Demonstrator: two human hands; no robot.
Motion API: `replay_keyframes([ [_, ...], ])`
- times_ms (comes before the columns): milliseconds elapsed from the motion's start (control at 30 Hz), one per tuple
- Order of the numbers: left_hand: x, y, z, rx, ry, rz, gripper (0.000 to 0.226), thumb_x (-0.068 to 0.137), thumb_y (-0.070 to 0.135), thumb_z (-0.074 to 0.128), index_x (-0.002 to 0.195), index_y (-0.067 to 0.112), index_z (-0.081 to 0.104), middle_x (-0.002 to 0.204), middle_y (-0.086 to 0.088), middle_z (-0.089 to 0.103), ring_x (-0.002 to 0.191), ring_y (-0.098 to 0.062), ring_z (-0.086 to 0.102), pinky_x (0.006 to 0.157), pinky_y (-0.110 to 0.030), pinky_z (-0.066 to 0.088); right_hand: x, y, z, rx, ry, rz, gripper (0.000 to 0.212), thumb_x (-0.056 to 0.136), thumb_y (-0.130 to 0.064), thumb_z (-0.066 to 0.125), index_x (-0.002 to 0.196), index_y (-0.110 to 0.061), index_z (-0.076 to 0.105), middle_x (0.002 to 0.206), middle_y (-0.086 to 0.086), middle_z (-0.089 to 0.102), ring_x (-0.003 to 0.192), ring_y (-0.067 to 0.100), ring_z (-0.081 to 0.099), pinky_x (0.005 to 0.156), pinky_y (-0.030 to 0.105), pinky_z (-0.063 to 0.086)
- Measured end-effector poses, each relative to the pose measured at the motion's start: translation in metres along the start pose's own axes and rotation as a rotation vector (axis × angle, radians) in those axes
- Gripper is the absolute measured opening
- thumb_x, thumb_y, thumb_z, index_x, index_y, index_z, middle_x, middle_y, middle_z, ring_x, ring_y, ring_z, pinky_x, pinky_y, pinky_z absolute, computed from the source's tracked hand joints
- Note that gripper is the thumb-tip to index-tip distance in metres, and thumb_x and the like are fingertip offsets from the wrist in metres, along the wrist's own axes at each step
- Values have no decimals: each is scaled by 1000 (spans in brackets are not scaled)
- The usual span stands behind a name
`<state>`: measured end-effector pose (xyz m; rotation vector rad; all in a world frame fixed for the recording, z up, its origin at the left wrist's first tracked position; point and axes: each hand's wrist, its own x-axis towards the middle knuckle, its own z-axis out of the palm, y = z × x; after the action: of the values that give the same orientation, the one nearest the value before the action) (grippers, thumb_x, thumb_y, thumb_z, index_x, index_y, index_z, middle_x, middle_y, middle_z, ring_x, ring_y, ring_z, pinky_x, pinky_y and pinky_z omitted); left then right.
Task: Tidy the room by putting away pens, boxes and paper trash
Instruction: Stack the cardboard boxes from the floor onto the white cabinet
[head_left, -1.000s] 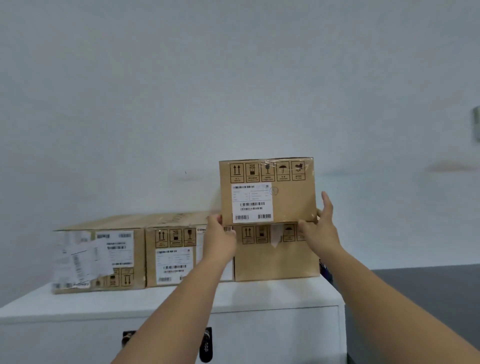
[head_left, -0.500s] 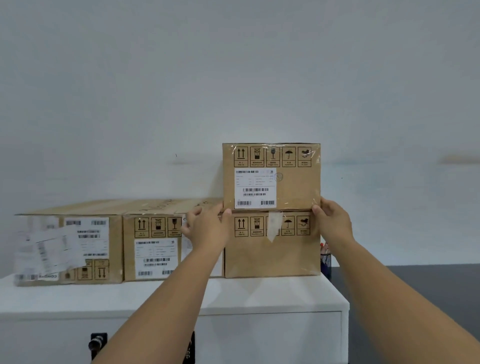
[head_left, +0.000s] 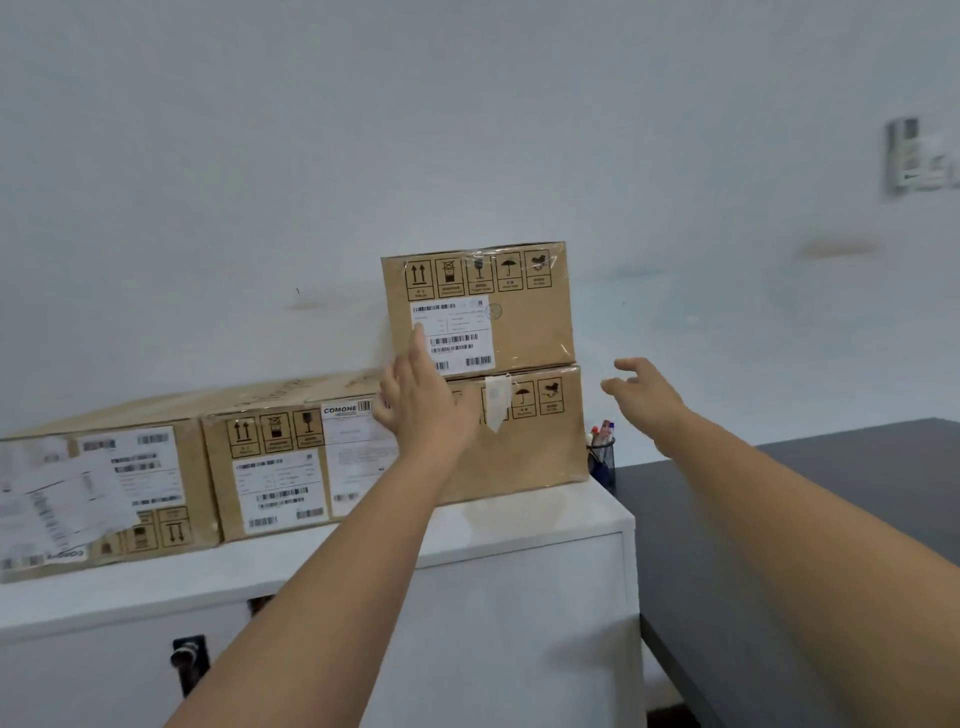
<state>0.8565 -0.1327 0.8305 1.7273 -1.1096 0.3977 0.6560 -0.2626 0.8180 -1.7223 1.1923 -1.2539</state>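
Top box (head_left: 480, 306) is seated on lower box (head_left: 524, 431), right end of the row on white cabinet (head_left: 519, 525), wall side. Left hand (head_left: 423, 400) is flat against its front, fingers (head_left: 418, 338) straight, nothing gripped; right hand (head_left: 644, 389) is clear, loosely released. Stiff taped carton w/ fragile marks, prob moderate wt: best taken at both side faces, low, kept upright

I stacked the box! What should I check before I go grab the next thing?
1. Top box sits flat on the bottom box: ok.
2. Its edges line up with the box under it: ok, roughly.
3. Left hand off the box: cannot tell, fingers overlap its label.
4. Right hand free and holding nothing: ok.
5. Pens in the pen cup beside the stack: ok.
6. Cabinet top holds the stack fully: ok.
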Motion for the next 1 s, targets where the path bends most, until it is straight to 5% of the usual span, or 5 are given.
replay_keyframes([
  [267, -92, 115, 44, -374, -494, 289, 82, 85, 27, 62, 152, 31, 15, 148, 8, 41, 134, -21, 40, 110, -45, 35, -55, 53, -138, -287, -50, 207, 49, 93, -31, 57, 140, -22, 45, 125, 4, 49, 90, 17, 47, 69, 28, 36],
  [467, -185, 186, 99, -399, -887, 430, 76, 88, 29, 62, 152, 28, 22, 152, 4, 38, 130, -22, 45, 104, -40, 42, -112, 98, -256, -460, 74, 369, 50, 96, -31, 55, 142, -20, 42, 150, 7, 39, 133, 31, 40, 100, 48, 38],
  [767, -333, 258, 182, -399, -1192, 534, 74, 88, 27, 65, 152, 20, 27, 154, -2, 38, 136, -21, 43, 106, -31, 35, -234, 205, -398, -610, 253, 645, 39, 97, -25, 55, 131, -5, 55, 123, 6, 51, 115, 31, 52, 89, 41, 44],
  [933, -417, 267, 239, -310, -1366, 586, 76, 85, 31, 66, 151, 23, 29, 154, -2, 38, 132, -24, 47, 107, -45, 42, -297, 303, -434, -539, 275, 869, 4, 96, -21, 56, 93, -18, 56, 90, 8, 49, 80, 21, 47, 70, 33, 41],
  [1000, -449, 264, 266, -250, -1447, 537, 75, 85, 33, 65, 150, 28, 28, 153, 1, 37, 131, -25, 47, 102, -46, 46, -316, 348, -445, -514, 255, 952, 27, 96, -20, 56, 72, -18, 45, 73, 2, 39, 67, 17, 41, 62, 33, 37],
])
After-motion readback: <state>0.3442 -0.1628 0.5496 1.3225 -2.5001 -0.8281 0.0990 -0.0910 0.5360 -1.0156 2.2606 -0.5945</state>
